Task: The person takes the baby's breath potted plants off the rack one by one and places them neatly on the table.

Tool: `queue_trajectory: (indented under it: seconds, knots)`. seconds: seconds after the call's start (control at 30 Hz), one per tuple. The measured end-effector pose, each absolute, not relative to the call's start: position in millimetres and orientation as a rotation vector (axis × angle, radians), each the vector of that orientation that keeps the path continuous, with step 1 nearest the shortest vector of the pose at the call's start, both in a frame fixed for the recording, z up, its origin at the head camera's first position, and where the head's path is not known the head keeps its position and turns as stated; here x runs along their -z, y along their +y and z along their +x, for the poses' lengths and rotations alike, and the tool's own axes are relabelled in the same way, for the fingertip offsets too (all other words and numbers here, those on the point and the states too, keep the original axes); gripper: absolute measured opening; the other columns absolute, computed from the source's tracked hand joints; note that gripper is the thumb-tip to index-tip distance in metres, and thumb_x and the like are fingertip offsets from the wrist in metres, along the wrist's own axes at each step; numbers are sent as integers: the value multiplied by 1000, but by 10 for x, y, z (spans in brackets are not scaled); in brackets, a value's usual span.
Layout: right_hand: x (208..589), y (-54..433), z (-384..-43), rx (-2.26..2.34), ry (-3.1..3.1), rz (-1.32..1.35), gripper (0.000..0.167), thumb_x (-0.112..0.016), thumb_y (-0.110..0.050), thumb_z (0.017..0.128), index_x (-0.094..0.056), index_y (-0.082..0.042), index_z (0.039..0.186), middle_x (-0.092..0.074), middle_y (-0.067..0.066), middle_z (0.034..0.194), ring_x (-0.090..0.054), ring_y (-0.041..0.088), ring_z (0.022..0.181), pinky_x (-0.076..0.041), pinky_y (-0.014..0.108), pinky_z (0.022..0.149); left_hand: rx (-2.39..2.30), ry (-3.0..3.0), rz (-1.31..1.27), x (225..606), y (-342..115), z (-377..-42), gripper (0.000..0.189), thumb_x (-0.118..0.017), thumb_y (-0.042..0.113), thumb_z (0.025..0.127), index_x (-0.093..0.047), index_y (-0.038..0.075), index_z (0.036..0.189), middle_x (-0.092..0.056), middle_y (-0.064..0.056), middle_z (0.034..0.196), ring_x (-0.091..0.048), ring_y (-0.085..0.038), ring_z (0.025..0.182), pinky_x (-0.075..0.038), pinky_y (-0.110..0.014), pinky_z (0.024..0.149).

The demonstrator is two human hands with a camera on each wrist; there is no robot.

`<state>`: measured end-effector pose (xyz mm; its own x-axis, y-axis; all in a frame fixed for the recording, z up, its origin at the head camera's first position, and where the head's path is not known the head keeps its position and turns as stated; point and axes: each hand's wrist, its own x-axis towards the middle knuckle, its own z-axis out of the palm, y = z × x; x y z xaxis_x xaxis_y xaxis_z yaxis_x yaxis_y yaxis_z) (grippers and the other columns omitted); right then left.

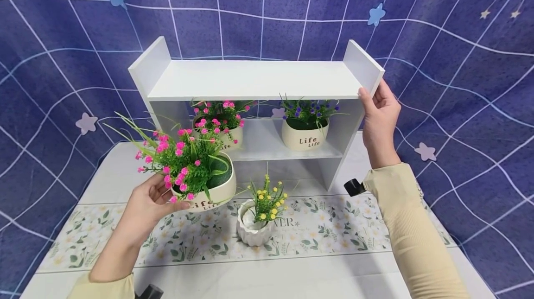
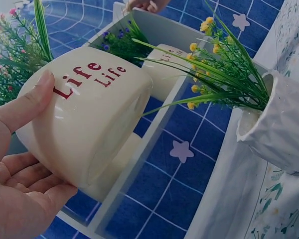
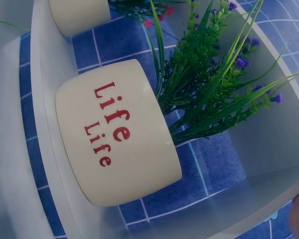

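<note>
My left hand (image 1: 146, 204) holds a cream flowerpot (image 1: 225, 188) with pink artificial flowers, tilted, in front of a white shelf (image 1: 250, 79). In the left wrist view the thumb lies on the front of the pot (image 2: 102, 109) near the red "Life" lettering, with the fingers around its lower side. My right hand (image 1: 380, 120) grips the shelf's right side panel near the top, thumb at the front edge. On the middle board stand a second pink-flowered pot (image 1: 235, 137), partly hidden by the held plant, and a cream pot with blue-purple flowers (image 1: 306, 136).
A small white ribbed pot (image 1: 254, 229) with yellow flowers stands on the table in front of the shelf. A floral-printed cloth (image 1: 333, 238) covers the table. Behind hangs a blue curtain (image 1: 267, 34) with a line grid and stars.
</note>
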<state>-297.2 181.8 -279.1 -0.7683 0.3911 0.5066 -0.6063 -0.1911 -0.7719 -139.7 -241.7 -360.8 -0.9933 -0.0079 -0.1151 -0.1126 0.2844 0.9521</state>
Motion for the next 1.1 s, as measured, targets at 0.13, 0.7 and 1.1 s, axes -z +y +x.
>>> queue_trajectory:
  seconds: [0.13, 0.7, 1.1]
  knots:
    - [2793, 1821, -2974, -1974, -1464, 264, 44, -64, 4, 88, -59, -1, 132, -62, 21, 129, -64, 17, 109, -53, 20, 90, -1838, 2433, -141, 3681, -2447, -1378, 107, -76, 6, 82, 3, 0, 154, -9, -27, 159, -18, -40, 146, -35, -19, 111]
    - [2796, 1832, -2973, -1971, -1461, 260, 43, -63, 3, 88, -59, -1, 131, -62, 21, 129, -64, 16, 109, -53, 20, 90, -2033, 2505, -134, 3956, -2577, -1248, 40, -76, -6, 76, -45, -2, 102, -32, 3, 83, -41, -4, 74, -41, -18, 59]
    - [2801, 1827, -2958, -1956, -1498, 263, 43, -62, 1, 90, -58, -3, 133, -59, 23, 132, -63, 17, 111, -52, 20, 91, -1881, 2438, -220, 4146, -2730, -1192, 102, -73, 3, 83, 2, -6, 153, -22, -30, 147, -39, -10, 130, -35, 3, 95]
